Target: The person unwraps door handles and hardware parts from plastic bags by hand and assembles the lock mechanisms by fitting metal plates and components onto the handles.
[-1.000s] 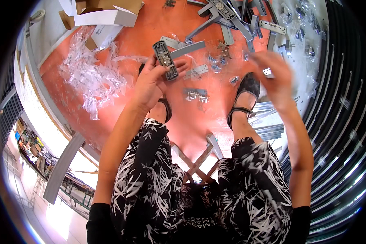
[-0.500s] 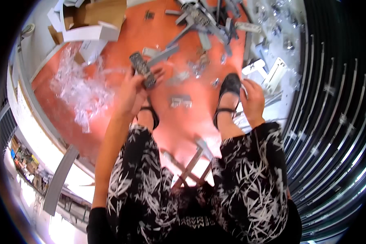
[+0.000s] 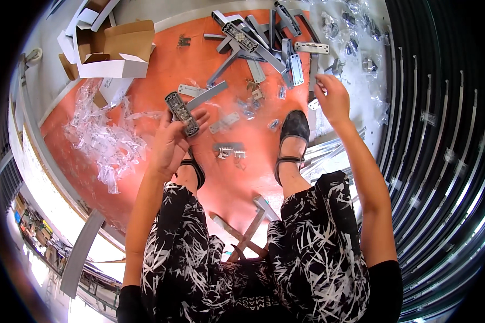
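My left hand [image 3: 171, 137] holds a grey metal door handle [image 3: 182, 114] by its long backplate, thumb against it and the other fingers partly spread beneath. The ribbed inner side of the plate faces up, and its lever points up and to the right. My right hand [image 3: 334, 99] is over the right edge of the orange floor covering [image 3: 226, 177], fingertips drawn together; whatever they hold, if anything, is too small to make out. Beyond it lies a pile of similar door handles [image 3: 241, 39]. Between my hands are a pale backplate [image 3: 224, 123] and small clear packets [image 3: 248, 107].
An opened cardboard box [image 3: 125, 46] stands far left, above crumpled clear plastic [image 3: 105, 140]. Small metal parts [image 3: 230, 151] lie between my feet. Plastic-wrapped pieces [image 3: 369, 64] are at far right, beside a rack of long dark bars [image 3: 431, 161]. Crossed stool legs [image 3: 248, 231] show between my knees.
My right hand has moved up and away from beside my right shoe, its forearm now stretched out. My left hand still holds the door handle, slightly lower in view. The view has shifted a little.
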Tool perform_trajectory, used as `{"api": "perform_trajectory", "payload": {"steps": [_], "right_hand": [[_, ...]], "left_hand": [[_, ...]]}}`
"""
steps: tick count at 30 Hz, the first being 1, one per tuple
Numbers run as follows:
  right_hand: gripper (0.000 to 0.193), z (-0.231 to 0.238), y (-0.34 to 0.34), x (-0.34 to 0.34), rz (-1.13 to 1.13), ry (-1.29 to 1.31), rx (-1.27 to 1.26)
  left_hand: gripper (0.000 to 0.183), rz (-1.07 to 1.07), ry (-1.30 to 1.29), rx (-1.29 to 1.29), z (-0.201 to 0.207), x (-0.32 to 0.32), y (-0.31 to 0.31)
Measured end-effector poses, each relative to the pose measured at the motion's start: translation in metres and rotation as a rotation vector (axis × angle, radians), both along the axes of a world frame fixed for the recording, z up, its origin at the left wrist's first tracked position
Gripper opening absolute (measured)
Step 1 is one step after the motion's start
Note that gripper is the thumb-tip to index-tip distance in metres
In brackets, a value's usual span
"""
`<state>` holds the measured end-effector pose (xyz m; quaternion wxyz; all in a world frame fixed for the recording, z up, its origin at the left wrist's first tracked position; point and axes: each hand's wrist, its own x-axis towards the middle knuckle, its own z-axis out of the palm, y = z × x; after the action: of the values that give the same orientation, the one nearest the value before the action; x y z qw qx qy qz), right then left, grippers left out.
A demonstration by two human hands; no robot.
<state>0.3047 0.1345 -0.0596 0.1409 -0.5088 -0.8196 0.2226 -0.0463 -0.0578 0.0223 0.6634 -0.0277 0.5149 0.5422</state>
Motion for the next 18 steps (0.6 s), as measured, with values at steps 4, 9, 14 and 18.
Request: {"api": "perform_trajectory", "payload": {"steps": [4,9,14,18], "right_hand": [[0.028,-0.030,0.010,-0.033,-0.008,-0.102,-0.033],[0.035,-0.044,0.017,-0.059,-0.138,-0.286,-0.067],[0.042,-0.031,0.006,-0.057,-0.182,-0.166,-0.245],[0.041,-0.031,-0.016,-0.050,-0.173,-0.076,-0.274]], "left_hand": [[0.045,0.001,0.022,-0.011,0.000,0.000,0.000],[0.046,0.008,0.009,-0.005,0.002,-0.002,0.000],[0.047,0.004,0.012,-0.005,0.000,-0.005,-0.004],[0.050,-0.015,-0.081,0.029,-0.005,-0.004,-0.006]]}}
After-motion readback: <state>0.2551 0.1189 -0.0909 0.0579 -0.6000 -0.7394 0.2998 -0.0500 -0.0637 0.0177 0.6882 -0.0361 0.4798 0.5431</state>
